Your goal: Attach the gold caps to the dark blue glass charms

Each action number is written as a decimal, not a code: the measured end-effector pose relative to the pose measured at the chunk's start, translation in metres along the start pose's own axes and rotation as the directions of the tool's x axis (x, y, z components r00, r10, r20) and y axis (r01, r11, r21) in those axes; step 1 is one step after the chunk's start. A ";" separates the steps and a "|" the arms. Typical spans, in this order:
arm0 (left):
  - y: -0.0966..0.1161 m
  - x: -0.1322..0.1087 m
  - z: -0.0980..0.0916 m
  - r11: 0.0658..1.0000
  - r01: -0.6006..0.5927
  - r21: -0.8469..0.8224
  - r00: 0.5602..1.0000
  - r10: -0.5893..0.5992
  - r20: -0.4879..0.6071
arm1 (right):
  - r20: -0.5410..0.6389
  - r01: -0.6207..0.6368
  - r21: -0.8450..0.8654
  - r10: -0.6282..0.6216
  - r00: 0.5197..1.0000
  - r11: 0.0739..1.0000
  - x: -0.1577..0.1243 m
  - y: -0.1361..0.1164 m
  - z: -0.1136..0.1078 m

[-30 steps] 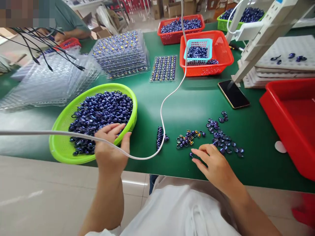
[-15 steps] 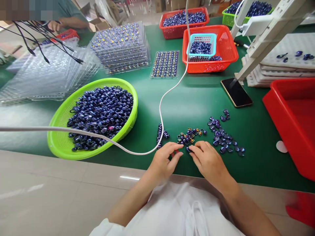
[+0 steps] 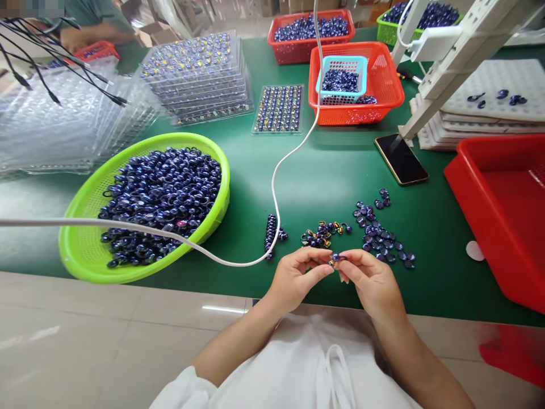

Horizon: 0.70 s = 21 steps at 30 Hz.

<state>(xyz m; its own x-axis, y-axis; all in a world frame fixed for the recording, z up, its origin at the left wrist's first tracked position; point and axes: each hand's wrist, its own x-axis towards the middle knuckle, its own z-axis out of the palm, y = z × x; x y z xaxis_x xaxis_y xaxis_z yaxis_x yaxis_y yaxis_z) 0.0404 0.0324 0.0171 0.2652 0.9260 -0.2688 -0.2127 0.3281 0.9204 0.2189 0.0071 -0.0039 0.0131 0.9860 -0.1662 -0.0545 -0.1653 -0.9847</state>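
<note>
In swings the left hand [image 3: 294, 278] since half a second ago, fingertips narrowed on a small blue-and-gold piece [image 3: 336, 257]; the right hand [image 3: 378, 282] pinches it too, and a loose pinch could spill it among the dark discs [image 3: 382, 235].

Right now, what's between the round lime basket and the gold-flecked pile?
In the head view: a row of dark pieces, a dark clump, and the white cable.

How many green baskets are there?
I count 2: a big round basket at the front left, and a smaller basket at the back, toward the top right, partly blocked from view. More could be hidden behind other things.
</note>
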 end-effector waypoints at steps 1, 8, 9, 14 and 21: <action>0.000 0.001 0.002 0.998 0.034 -0.046 0.999 -0.034 0.008 | -0.002 -0.009 0.032 0.009 1.000 0.999 -0.001 0.003 0.000; 0.002 0.002 0.008 0.981 0.147 -0.128 0.989 -0.147 0.015 | -0.014 -0.042 0.080 0.044 0.999 0.996 -0.011 0.007 0.002; 0.001 0.002 0.008 0.979 0.152 -0.134 0.988 -0.151 0.015 | -0.019 -0.028 0.065 0.030 0.999 0.997 -0.012 0.005 0.001; -0.003 0.001 0.004 0.959 0.213 -0.185 0.976 -0.201 0.081 | 0.039 0.198 -0.094 -0.196 0.980 0.976 -0.012 -0.006 -0.007; -0.006 -0.002 -0.002 0.948 0.289 -0.137 0.945 -0.259 0.199 | 0.313 0.397 -0.366 -0.291 0.904 0.842 -0.007 -0.021 -0.019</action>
<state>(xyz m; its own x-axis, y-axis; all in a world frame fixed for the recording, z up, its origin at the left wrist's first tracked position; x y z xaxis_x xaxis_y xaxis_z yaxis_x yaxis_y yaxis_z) 0.0395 0.0285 0.0120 0.4925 0.7531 -0.4362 -0.2540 0.6038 0.7556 0.2385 0.0038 0.0169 -0.2847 0.9465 0.1521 0.3247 0.2445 -0.9137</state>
